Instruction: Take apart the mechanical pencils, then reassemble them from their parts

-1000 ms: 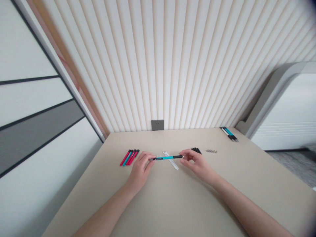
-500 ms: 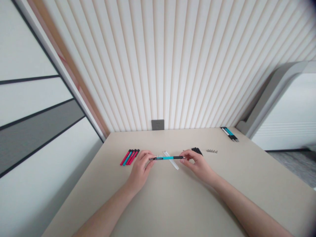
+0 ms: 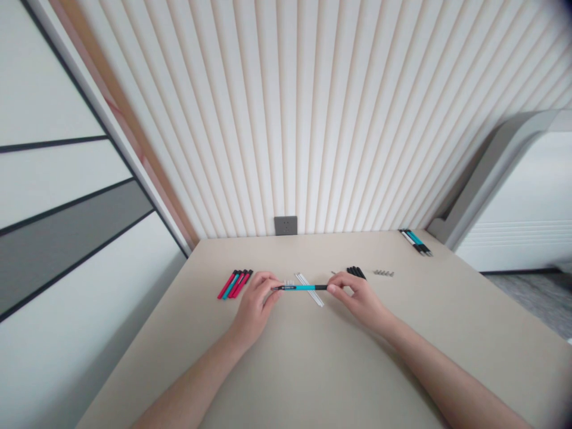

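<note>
Beside the red and teal pens point(image 3: 235, 284), the left hand point(image 3: 255, 296) pinches one end of a teal pen point(image 3: 299, 287) above clear tubes point(image 3: 316, 300), while the right hand point(image 3: 355, 295), its fingers now drawn in tighter, grips the black end, near black pens point(image 3: 356, 272).

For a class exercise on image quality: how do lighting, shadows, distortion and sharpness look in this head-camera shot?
In the head view, light is soft and even, with no strong glare; faint shadows fall under the right hand on the beige tabletop; wide-angle distortion fans the white ribbed wall panels outward; the right corners darken; the teal-and-black pen looks fairly sharp.
</note>
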Demonstrator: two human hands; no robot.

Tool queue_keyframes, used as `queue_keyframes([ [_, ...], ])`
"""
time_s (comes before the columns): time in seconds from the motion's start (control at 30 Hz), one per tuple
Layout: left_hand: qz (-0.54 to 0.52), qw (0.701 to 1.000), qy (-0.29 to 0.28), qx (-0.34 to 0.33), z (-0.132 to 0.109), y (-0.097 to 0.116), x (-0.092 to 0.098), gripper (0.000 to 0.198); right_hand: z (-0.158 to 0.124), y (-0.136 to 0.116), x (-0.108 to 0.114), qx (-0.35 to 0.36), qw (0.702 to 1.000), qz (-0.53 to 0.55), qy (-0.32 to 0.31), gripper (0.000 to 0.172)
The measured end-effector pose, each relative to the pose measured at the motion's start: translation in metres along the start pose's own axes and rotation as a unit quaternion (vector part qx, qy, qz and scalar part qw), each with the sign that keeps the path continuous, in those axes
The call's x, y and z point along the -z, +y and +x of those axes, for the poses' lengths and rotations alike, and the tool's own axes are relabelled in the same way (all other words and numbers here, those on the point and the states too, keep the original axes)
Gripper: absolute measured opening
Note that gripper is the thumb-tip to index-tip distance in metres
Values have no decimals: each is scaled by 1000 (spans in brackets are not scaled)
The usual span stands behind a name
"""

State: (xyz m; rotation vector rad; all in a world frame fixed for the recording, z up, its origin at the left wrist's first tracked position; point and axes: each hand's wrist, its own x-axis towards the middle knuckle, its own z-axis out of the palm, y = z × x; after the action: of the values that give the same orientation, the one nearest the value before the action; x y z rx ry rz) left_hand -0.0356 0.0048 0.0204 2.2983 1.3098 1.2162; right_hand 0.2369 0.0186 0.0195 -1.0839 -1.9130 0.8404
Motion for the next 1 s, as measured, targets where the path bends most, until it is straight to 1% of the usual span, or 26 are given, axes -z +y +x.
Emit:
queue_keyframes([
  [0.07, -2, 1000, -2, -1, 0, 0, 0, 10, 0, 1, 0, -9, 1000, -8, -3, 33],
  [0.17, 2, 1000, 2, 4, 0, -1, 1, 10, -1, 4, -2, -15, 1000, -10, 9, 27],
  [0.23, 8, 1000, 3, 7, 0, -2, 1, 10, -1, 5, -2, -8, 1000, -7, 16, 30],
  [0.33, 9, 1000, 1, 2, 0, -2, 1, 10, -1, 2, -1, 5, 1000, -14, 18, 23],
  [0.4, 7, 1000, 0, -3, 0, -2, 1, 10, 0, -1, 0, 7, 1000, -22, 14, 21],
  [0.53, 10, 1000, -4, -10, -1, -2, 1, 10, 0, -3, 3, 17, 999, -27, -3, 24],
  [0.63, 15, 1000, -7, -11, -1, -3, 0, 10, 0, -2, 3, 17, 999, -37, -3, 26],
  [0.73, 11, 1000, 2, 3, -1, -5, -1, 11, 0, -3, 0, 28, 999, -36, -5, 22],
  [0.83, 11, 999, 16, 29, -2, -9, -4, 14, -1, -5, -2, 49, 998, -26, -28, 19],
  [1.0, 15, 999, 28, 44, -5, -11, -6, 22, -1, -5, -4, 54, 997, -29, -37, 20],
])
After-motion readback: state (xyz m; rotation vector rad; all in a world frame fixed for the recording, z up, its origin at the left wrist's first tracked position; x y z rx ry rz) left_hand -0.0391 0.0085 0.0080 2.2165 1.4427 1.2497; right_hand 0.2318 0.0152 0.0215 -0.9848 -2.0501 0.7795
